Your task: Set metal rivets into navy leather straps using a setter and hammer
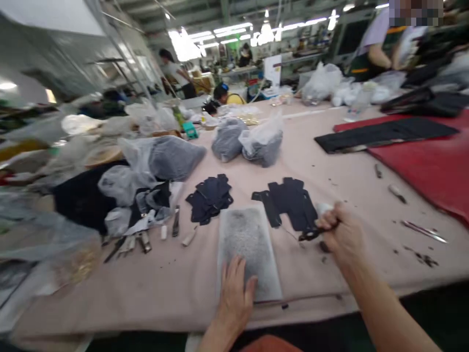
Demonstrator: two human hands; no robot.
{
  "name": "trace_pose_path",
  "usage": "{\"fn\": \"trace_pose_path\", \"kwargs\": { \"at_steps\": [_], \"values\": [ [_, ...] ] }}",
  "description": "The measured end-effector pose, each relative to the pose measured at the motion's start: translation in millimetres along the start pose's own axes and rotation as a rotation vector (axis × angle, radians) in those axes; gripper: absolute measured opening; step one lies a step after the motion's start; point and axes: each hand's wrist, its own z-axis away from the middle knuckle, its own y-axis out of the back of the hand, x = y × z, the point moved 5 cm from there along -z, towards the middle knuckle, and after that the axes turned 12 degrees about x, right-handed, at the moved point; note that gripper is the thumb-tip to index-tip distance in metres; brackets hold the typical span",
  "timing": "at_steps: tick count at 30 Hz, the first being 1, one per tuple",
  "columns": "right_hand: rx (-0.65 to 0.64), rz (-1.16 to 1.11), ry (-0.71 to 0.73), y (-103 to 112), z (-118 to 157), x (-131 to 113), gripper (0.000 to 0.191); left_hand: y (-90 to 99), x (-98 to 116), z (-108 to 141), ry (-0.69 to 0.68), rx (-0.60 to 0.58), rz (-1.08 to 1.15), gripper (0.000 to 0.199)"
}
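My left hand (pixel 236 293) lies flat with spread fingers on the lower part of a grey, worn rectangular board (pixel 247 244). To the right of the board, my right hand (pixel 339 232) is closed around a dark object whose shape is blurred, beside a white roundish item (pixel 323 209). Dark flat fabric pieces (pixel 293 200) lie just left of that hand. Another pile of dark cut pieces (pixel 210 198) rests beyond the board's upper left corner. A small white cylinder (pixel 189 236) is on the table left of the board.
Filled plastic bags (pixel 262 142) stand farther back on the pink-covered table (pixel 176 293). Small tools and more bags crowd the left side. At right are red material (pixel 436 166), a black strip (pixel 384 133), tweezers (pixel 424 231) and dark scraps. People are in the background.
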Motion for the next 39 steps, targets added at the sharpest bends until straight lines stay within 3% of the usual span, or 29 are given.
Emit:
{"fn": "trace_pose_path", "kwargs": {
  "at_steps": [3,6,10,15,19,24,27,29,32,35,39],
  "values": [
    [0.041,-0.044,-0.126,13.3,7.8,15.4,0.056,6.6,28.7,-27.1,0.015,0.079,0.19,0.04],
    [0.011,-0.106,-0.251,5.7,12.3,34.6,0.061,8.1,55.5,-49.3,0.052,0.061,0.309,0.035],
    [-0.022,-0.175,-0.334,3.9,14.5,37.8,0.061,2.1,73.3,-64.0,0.107,-0.03,0.455,0.032],
    [-0.013,-0.122,-0.324,2.0,23.5,39.8,0.059,9.1,90.6,-67.6,-0.045,0.01,0.485,0.037],
    [-0.015,0.03,-0.215,-7.6,47.3,59.1,0.046,5.2,94.9,-65.1,-0.089,-0.054,0.485,0.042],
    [-0.109,0.363,-0.008,-15.1,82.3,94.3,0.036,-11.0,81.1,-56.5,-0.028,-0.112,0.399,0.03],
    [-0.261,0.503,0.011,-19.9,90.7,106.3,0.034,-12.0,70.2,-52.9,0.036,-0.11,0.475,0.025],
    [-0.398,0.558,0.002,-23.8,84.8,106.3,0.035,-10.4,58.0,-53.2,0.155,-0.095,0.579,0.021],
    [-0.449,0.731,0.142,-23.4,50.7,92.8,0.036,-10.7,28.1,-56.3,0.438,-0.029,0.744,0.015],
    [-0.27,1.126,0.355,-16.6,0.0,78.7,0.028,-16.7,-7.1,-61.5,0.693,0.08,0.928,0.029],
    [-0.177,1.733,0.511,-20.2,-40.6,87.8,0.026,-24.7,-47.2,-69.5,0.824,0.258,1.008,0.042]
  ]
}}
